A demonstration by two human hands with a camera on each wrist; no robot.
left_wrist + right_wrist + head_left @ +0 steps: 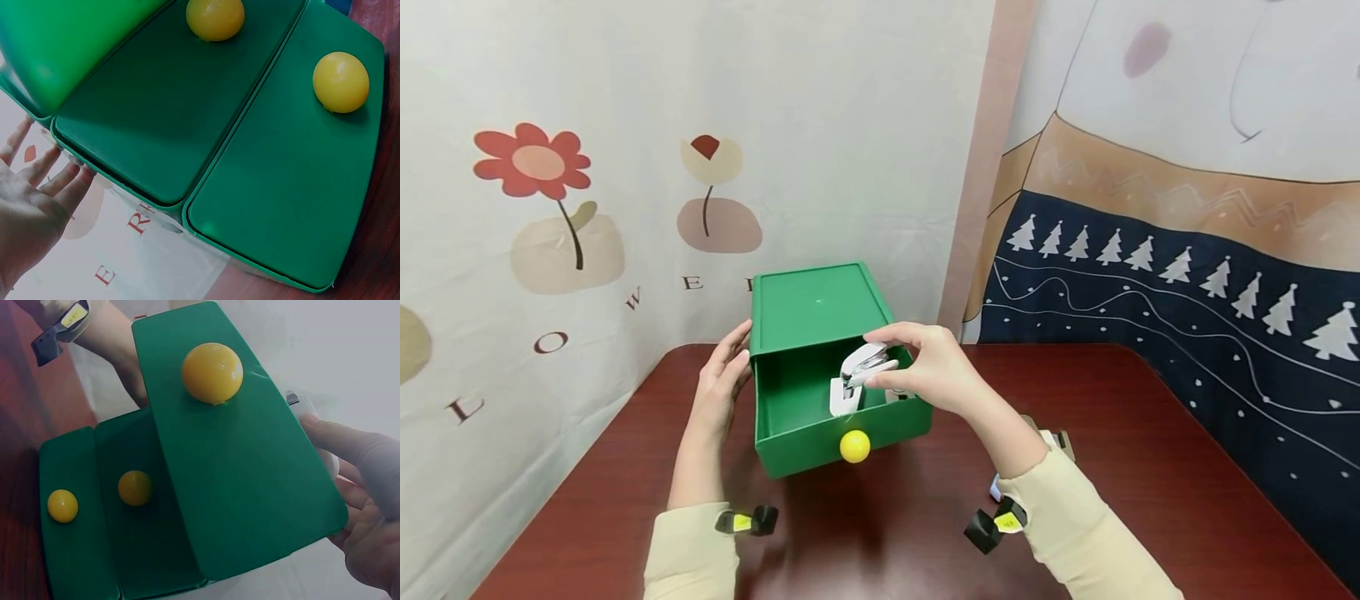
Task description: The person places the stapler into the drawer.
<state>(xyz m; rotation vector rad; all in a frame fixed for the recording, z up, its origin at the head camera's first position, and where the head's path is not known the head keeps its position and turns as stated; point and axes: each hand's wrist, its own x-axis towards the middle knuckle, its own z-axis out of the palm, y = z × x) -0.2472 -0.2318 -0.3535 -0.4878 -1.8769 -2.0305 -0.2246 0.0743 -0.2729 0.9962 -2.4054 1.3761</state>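
While pinching stapler (854, 365) with right hand (936, 367) at open drawer (805, 450), touching cabinet (812, 308) with straight-fingered left hand (718, 396); apparently mid-transfer; next, likely needs steering without knocking drawer.

Before you, the cabinet (816, 308) stands on the worktop (1112, 400), with the wall cloth (865, 150) behind it and its upper drawer (805, 454) standing out toward you. In this drawer's opening, right of middle, is the stapler (859, 362) in your right grip (928, 367); your left grip (718, 379) is at the cabinet's left side. Other things (1064, 443) lie farther right.
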